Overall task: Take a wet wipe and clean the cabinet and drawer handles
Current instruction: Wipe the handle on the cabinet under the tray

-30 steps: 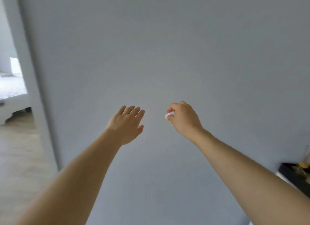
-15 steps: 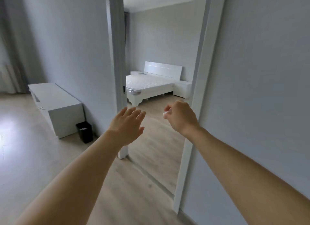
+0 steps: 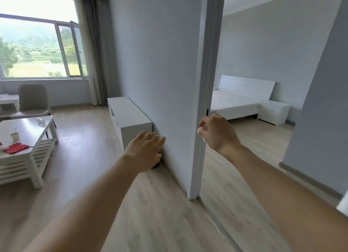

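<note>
My right hand point(image 3: 219, 134) is held out in front of the door frame, its fingers closed on a small crumpled white wet wipe point(image 3: 199, 131) that peeks out at the fingertips. My left hand point(image 3: 144, 150) is stretched forward with fingers flat and apart, holding nothing. A long low white cabinet point(image 3: 130, 118) stands against the grey wall ahead, beyond my left hand. A white bedside cabinet point(image 3: 274, 112) stands beside the bed in the room through the doorway. Handles are too small to make out.
A grey wall end and door frame point(image 3: 197, 120) stand between the two rooms. A white coffee table point(image 3: 24, 137) with a red cloth and a cup is at left, a grey chair point(image 3: 32, 101) behind it. A dark bin point(image 3: 157, 164) sits mostly hidden behind my left hand. A white bed point(image 3: 235, 103) lies beyond the doorway.
The view has swung left, from a blank wall to the doorway and then to the living room with window and coffee table. Both hands keep their pose, the right still on the wipe.
</note>
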